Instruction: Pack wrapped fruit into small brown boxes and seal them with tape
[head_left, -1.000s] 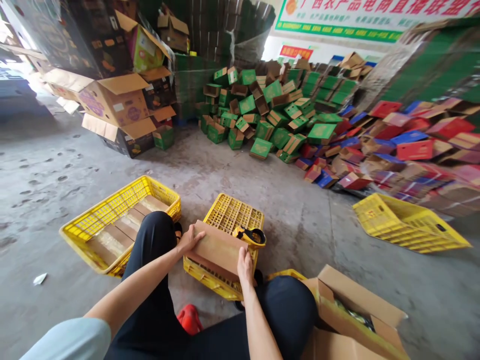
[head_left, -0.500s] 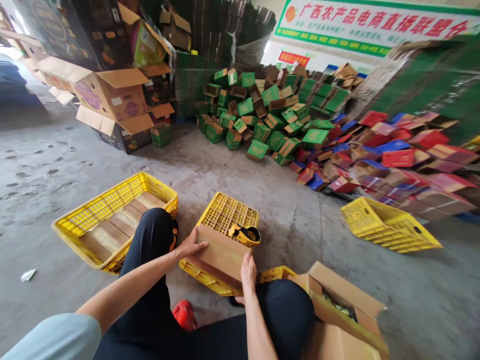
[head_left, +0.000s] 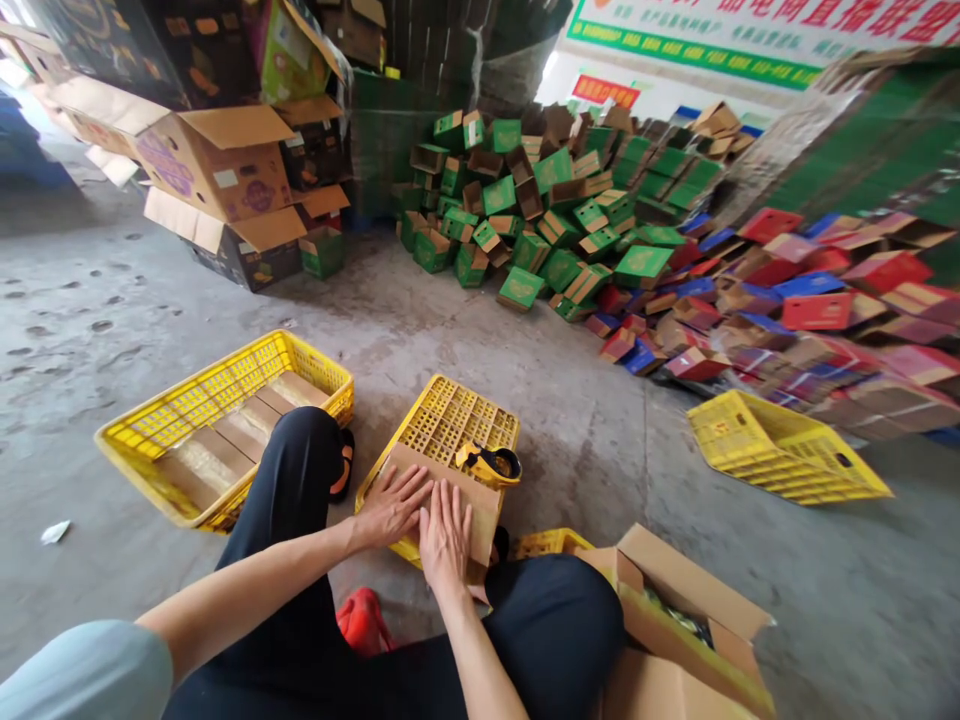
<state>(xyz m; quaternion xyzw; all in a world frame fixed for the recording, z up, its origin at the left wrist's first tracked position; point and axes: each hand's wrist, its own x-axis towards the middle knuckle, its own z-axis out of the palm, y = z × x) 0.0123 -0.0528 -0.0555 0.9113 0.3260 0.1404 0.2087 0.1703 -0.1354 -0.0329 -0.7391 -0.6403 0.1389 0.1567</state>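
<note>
A brown cardboard box (head_left: 482, 497) lies on an upturned yellow plastic crate (head_left: 442, 408) between my knees. My left hand (head_left: 395, 505) rests flat on the box's top, fingers stretched out. Beside it, my right hand (head_left: 445, 532) also presses flat on the cardboard, its fingers straight. The two hands nearly meet at the fingertips and cover much of the box top. Just beyond the box, a yellow and black tape dispenser (head_left: 489, 463) sits on the crate, touched by neither hand.
On the left, a yellow crate (head_left: 142, 432) holds several taped brown boxes (head_left: 244, 430). An open carton (head_left: 697, 580) stands by my right knee. Another yellow crate (head_left: 780, 470) is on the floor at right. Heaps of green boxes (head_left: 521, 287) and red boxes (head_left: 817, 311) lie behind.
Both hands have moved from gripping the box's sides and edge to lying flat on its top. My right hand has shifted left, close to my left hand.
</note>
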